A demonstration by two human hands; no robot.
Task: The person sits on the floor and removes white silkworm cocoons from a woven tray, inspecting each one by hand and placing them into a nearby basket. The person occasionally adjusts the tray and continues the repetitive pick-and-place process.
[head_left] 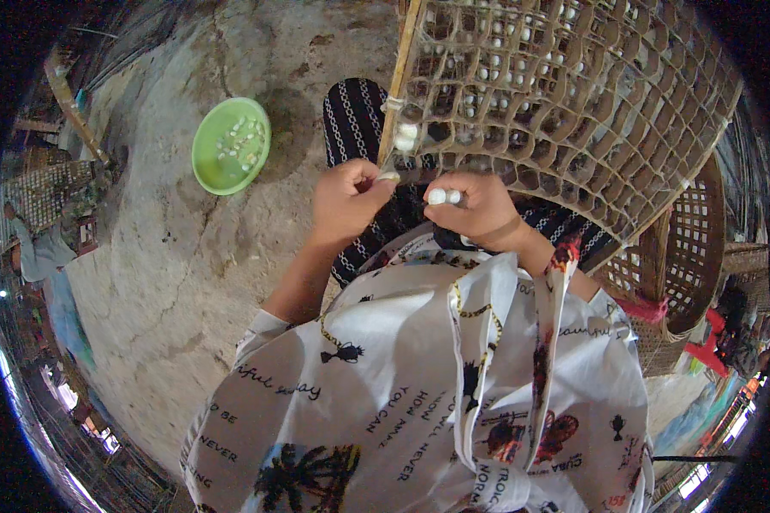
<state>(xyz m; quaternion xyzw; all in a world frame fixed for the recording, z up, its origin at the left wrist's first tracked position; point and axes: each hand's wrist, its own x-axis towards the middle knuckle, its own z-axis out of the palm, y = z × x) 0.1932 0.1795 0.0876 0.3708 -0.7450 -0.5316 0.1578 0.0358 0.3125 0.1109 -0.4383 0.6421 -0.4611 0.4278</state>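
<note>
A bamboo-framed cocooning rack (pixel 394 77) with a woven lattice leans across my lap, its lower left corner close to my hands. White silkworm cocoons (pixel 405 136) sit in the lattice near that edge, and many more show farther up. My left hand (pixel 351 197) pinches a small yellowish-white piece (pixel 389 175) between thumb and forefinger at the rack's corner; whether it is a whole cocoon is unclear. White cocoons (pixel 444 196) lie gripped in my curled right hand (pixel 478 208), just below the rack's lower edge. Its palm is hidden.
A green plastic basin (pixel 199 154) with several cocoons and yellowish pieces stands on the cracked concrete floor (pixel 160 256) to the left. Right of the rack is a woven bamboo basket (pixel 693 256), with a red plastic object (pixel 709 349) beyond. Another person (pixel 42 253) is at far left by another rack (pixel 45 189).
</note>
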